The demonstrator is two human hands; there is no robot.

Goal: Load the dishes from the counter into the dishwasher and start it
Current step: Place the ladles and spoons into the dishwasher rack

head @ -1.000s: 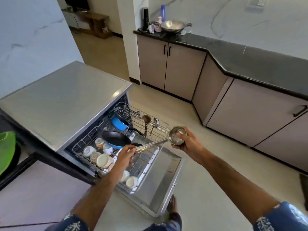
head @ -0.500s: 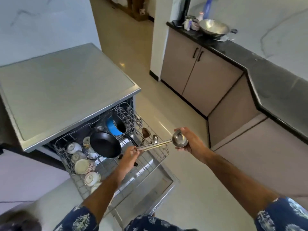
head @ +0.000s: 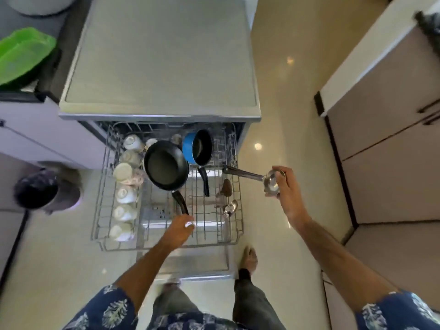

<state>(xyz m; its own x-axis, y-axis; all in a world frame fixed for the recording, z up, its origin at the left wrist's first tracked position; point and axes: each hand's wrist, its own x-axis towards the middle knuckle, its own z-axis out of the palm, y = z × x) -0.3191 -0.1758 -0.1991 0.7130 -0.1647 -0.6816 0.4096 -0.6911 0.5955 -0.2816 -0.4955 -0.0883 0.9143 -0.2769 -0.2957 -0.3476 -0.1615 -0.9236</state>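
Observation:
My right hand (head: 289, 194) grips the bowl of a steel ladle (head: 247, 174); its handle points left, with the tip over the right rim of the pulled-out dishwasher rack (head: 240, 217). My left hand (head: 179, 232) hovers over the front of the rack, fingers curled, right at the handle end of a black frying pan (head: 165, 166); whether it grips anything is unclear. A blue saucepan (head: 198, 147) stands behind the pan. Several white cups (head: 125, 195) line the rack's left side. A steel spoon (head: 230, 207) and a brown spoon (head: 226, 186) lie at its right.
The dishwasher's grey top (head: 162, 67) fills the upper middle, and its open door (head: 197, 263) lies flat under the rack. A green basin (head: 21, 53) sits on the counter at the left. A dark round bin (head: 40, 189) stands on the floor. Cabinets (head: 381, 151) run along the right.
My left hand let go of the ladle's handle and dropped toward the rack's front. My right hand swung the ladle's handle over the rack's right side. The view tilted down.

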